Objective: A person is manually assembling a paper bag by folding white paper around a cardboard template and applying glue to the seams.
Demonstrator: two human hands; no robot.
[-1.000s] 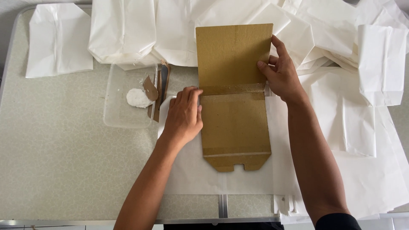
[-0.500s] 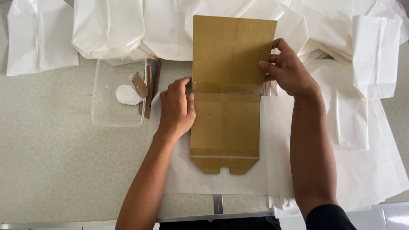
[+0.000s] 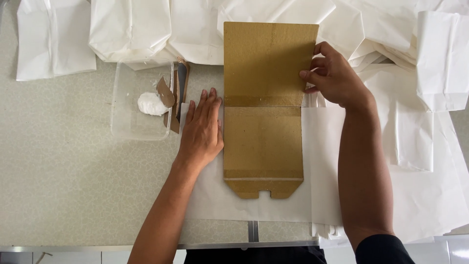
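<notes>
Left hand (image 3: 202,128) lies flat, palm down, fingers together and stretched out, on the white paper sheet (image 3: 215,200) just beside the left edge of the brown cardboard template (image 3: 264,110). I read the thumb side as touching or nearly touching that edge; I cannot tell which. Nothing is gripped in this hand.

Right hand (image 3: 332,78) is at the template's right edge, upper half. Its fingers (image 3: 312,62) curl in against the edge and the thumb points toward the board, pinching or steadying the board's edge; how much of the board sits between thumb and fingers I cannot make out.

I note the template lies flat at centre of the view, long axis running away from me, on top of the white sheet. A darker band crosses it at mid-height; the near end narrows to a tab with a small square notch.

Left of the left hand: a clear plastic tray (image 3: 122,127) on the speckled tabletop (image 3: 58,171). Inside it, a white lump (image 3: 150,103) and brown card scraps (image 3: 166,93); a dark strip (image 3: 181,88) leans at its right rim.

Folded white paper bags (image 3: 132,29) are piled across the far side of the table and down the right side, under and beyond my right forearm. One separate folded bag (image 3: 53,41) lies at far left.
</notes>
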